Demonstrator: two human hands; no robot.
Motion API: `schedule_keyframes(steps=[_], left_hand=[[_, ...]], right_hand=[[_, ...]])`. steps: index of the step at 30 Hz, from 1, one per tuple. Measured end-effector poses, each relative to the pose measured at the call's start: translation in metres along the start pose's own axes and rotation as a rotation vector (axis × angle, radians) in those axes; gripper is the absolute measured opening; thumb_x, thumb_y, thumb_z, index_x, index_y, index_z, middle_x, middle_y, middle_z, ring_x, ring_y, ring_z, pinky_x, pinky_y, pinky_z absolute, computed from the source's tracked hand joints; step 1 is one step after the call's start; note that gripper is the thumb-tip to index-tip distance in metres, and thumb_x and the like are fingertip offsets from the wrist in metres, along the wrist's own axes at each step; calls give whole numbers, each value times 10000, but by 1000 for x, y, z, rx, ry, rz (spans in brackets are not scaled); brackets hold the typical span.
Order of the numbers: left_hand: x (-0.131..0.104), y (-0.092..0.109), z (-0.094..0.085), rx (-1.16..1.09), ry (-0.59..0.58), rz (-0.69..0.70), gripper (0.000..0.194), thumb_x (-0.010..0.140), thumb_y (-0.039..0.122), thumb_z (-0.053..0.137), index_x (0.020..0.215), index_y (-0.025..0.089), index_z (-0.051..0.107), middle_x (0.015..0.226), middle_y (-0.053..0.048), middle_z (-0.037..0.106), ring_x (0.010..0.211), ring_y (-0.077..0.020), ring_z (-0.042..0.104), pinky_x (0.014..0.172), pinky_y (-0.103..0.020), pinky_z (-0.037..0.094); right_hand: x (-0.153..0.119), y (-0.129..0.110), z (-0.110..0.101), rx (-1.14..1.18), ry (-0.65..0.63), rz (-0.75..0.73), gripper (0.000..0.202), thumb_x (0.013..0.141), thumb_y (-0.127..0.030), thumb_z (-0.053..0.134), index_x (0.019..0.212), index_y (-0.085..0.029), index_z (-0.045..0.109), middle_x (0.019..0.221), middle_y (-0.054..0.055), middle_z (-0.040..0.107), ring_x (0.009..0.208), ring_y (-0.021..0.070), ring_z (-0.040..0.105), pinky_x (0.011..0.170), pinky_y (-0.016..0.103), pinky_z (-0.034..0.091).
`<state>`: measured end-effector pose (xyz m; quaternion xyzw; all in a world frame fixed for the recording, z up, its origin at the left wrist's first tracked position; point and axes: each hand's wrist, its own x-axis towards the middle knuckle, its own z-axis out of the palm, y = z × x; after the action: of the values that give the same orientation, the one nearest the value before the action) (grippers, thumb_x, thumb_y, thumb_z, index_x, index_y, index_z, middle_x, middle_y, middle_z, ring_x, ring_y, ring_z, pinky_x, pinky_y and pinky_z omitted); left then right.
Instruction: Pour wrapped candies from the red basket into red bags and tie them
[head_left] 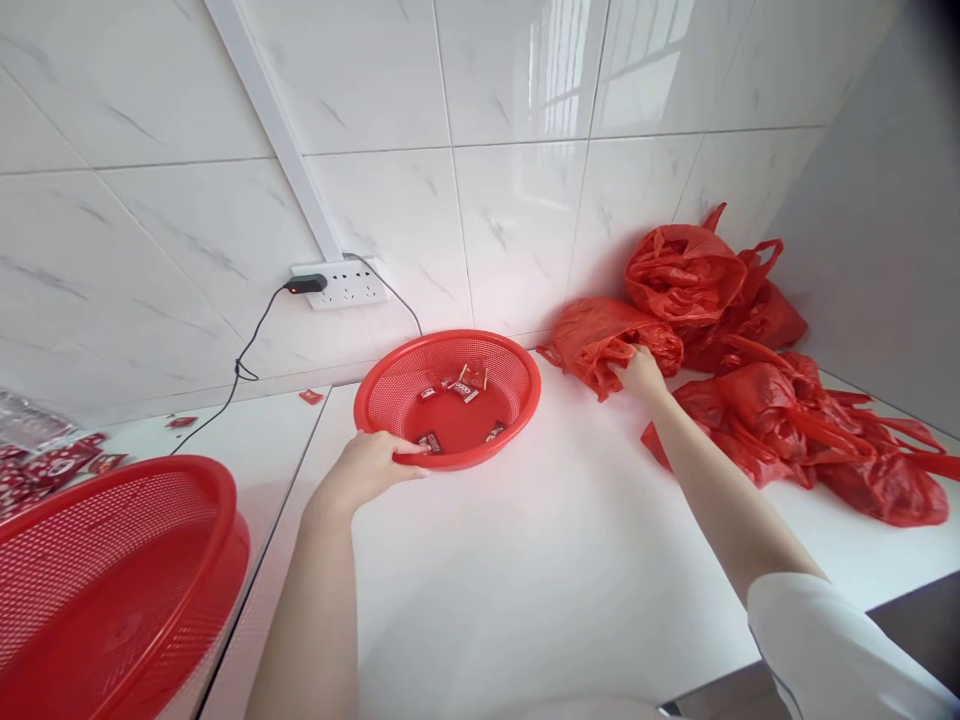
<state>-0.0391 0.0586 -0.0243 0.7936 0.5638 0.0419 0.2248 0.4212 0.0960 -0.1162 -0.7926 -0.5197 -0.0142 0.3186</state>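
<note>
My left hand (371,462) is closed on the near left rim of a round red plastic basket (520,425), with fingers over the edge. Inside the basket lie several small wrapped packets (466,391), some by the far side and others near the front. To the right, my right hand (641,374) grips a bunched red plastic bag (592,335) close to the wall. Its fingertips are partly hidden in the folds. That bag looks full, but its contents cannot be seen.
More tied red bags (772,420) are heaped on the right of the white counter (525,580). A larger red basket (180,590) stands front left, with red packets (64,458) behind it. A power strip (352,284) with a plugged-in cable (259,330) is on the tiled wall.
</note>
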Motion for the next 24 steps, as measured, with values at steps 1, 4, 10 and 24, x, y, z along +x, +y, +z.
schedule_keyframes(steps=[1,4,10,24], left_hand=[[1,2,2,21,27,-12,485,661,530,647,1096,324,702,1107,-9,703,1082,-295,594,852,-319,456],[4,8,6,91,78,-32,480,680,559,627,1091,324,704,1075,-14,714,1019,-295,617,825,-334,455],[2,12,9,94,99,6,425,712,529,607,1062,314,716,1045,-28,721,986,-299,626,786,-334,458],[-13,34,11,-39,158,134,604,752,529,593,1292,265,529,1417,-57,458,1312,-300,381,1040,-408,347]], right_hand=[[0,1,3,10,8,-17,269,783,-283,502,1005,-177,614,1120,145,576,1029,292,550,836,437,459],[-3,-3,3,36,73,-62,202,779,-219,474,894,-165,631,1132,145,582,1060,278,533,882,406,439],[-15,-29,-34,164,345,-125,211,846,-317,436,850,-197,609,829,68,628,777,216,561,760,350,443],[-40,-39,-69,81,302,-47,390,774,-309,560,1148,-219,621,876,57,663,761,230,596,663,337,439]])
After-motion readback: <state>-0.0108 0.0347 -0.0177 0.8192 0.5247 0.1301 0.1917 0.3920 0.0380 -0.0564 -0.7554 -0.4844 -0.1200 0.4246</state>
